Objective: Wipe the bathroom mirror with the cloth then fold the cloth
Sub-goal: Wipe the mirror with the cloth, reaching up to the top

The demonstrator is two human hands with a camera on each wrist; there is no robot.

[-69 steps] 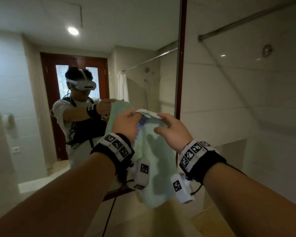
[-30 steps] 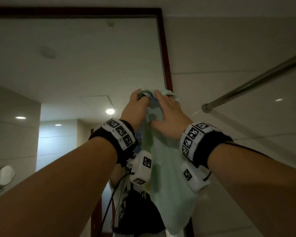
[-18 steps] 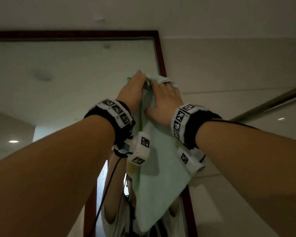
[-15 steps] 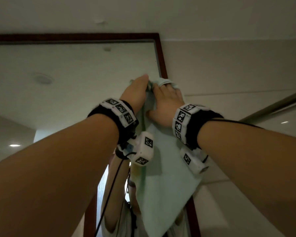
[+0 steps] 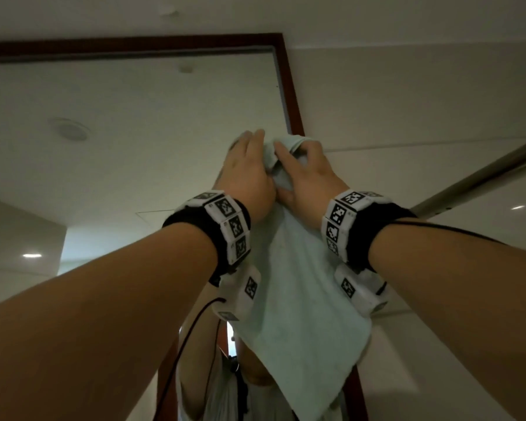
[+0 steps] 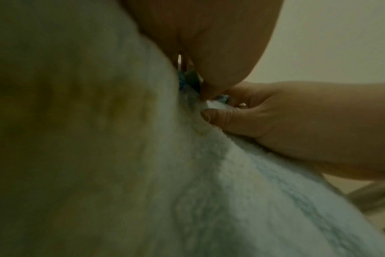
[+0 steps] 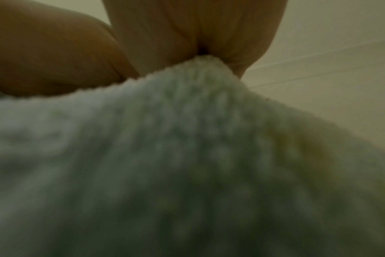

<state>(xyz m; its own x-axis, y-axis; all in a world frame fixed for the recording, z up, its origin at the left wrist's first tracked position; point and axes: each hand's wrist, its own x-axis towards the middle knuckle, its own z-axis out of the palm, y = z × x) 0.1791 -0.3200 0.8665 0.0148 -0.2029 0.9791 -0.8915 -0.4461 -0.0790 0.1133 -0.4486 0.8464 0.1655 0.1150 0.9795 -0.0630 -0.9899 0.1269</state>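
Observation:
The mirror has a dark red-brown frame. A pale green cloth is held high against its right edge, just below the top corner, and hangs down over the glass and frame. My left hand lies on the cloth's upper left with fingers straight, pressing it to the glass. My right hand grips the bunched top of the cloth, fingers curled. The left wrist view shows the right hand pinching the hem of the cloth. Blurred cloth fills the right wrist view.
A metal rail runs across the tiled wall to the right of the mirror. The ceiling is close above the frame. My own reflection shows at the mirror's bottom, and a black cable hangs from my left wrist.
Both hands have carried the cloth up from chest height to the mirror's top right. In the last half second they slid slightly down, and the right fingers curled tighter on the cloth.

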